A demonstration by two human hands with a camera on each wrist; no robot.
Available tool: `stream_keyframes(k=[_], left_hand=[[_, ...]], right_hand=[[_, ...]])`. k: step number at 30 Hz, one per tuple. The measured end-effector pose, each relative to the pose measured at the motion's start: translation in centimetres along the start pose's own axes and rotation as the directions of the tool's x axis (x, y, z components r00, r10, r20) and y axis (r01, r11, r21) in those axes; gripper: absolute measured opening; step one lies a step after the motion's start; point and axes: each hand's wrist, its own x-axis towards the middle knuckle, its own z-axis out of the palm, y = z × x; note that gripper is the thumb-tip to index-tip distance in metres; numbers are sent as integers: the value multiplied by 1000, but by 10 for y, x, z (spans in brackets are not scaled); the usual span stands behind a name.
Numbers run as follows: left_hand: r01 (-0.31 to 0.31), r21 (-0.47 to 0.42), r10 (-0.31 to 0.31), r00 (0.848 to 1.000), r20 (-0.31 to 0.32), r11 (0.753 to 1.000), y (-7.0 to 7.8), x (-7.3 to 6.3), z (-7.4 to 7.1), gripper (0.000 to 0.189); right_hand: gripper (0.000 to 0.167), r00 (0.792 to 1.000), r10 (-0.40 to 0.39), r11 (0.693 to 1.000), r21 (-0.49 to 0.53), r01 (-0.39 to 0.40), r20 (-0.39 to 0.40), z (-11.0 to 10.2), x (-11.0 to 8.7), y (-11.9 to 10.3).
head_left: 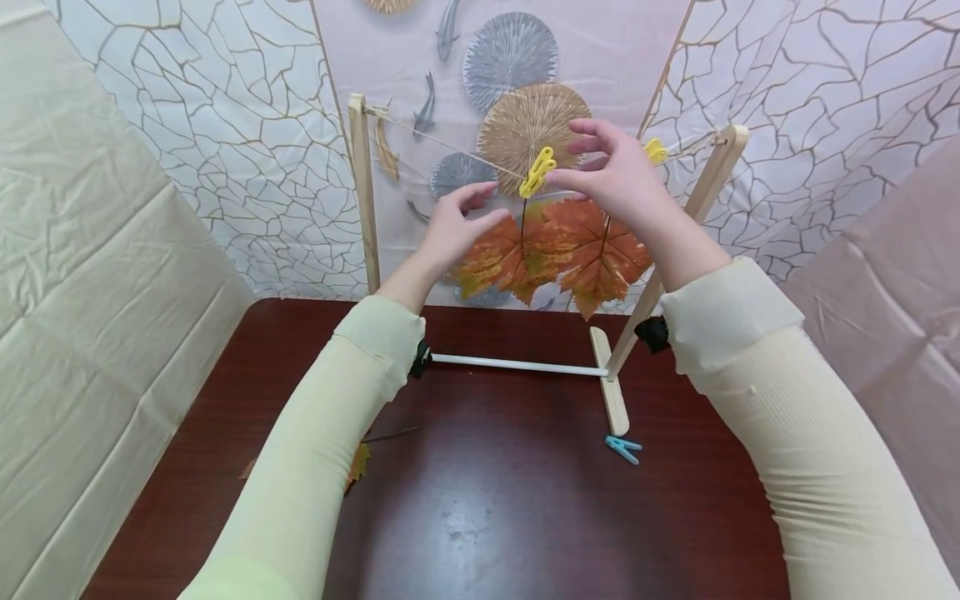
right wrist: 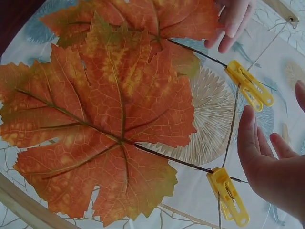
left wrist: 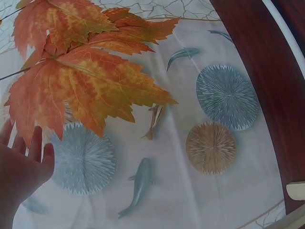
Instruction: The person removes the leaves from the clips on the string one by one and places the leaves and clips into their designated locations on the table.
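Far across the bench, yellow clips pinch stems to string so leaves hang; my left grip is wide, my right grip wide beside the left clip.

The person stood with both arms stretched forward, the left arm and the right arm slanting inward, pale sleeves reaching nearly to the bare wrists. From where I watched, the right hand was raised higher than the left hand, the two well apart. The right thumb pointed inward, parted from gently bent fingers. The left thumb and fingers were loosely spread, also turned inward.
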Motion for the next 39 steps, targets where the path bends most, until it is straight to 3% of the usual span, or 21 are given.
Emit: stream_keyframes(k=[5,11,16,22,28,35,39], left_hand=[[8,40,-9,999,36,999,8,5,8,49],[-31,75,26,997,71,997,15,11,21,37],[-63,119,58,997,48,991,20,12,27,22],[-63,182,63,998,2,981,24,10,29,21],[-120,204,123,992,-1,972,23,10,29,19],[-115,194,112,993,25,974,19,8,30,17],[-101,216,97,995,28,971,14,5,28,17]], right_hand=[[71,1000,7,999,-40,-6,27,1,6,-2],[61,998,2,999,-34,0,58,3,12,-3],[56,998,6,999,-41,-3,69,7,16,-8],[43,1000,-12,999,-51,14,23,11,19,-13],[34,996,-52,990,-133,42,-70,11,17,-14],[11,980,-72,997,13,75,-183,9,16,-13],[9,965,-73,982,149,114,-253,3,15,-17]])
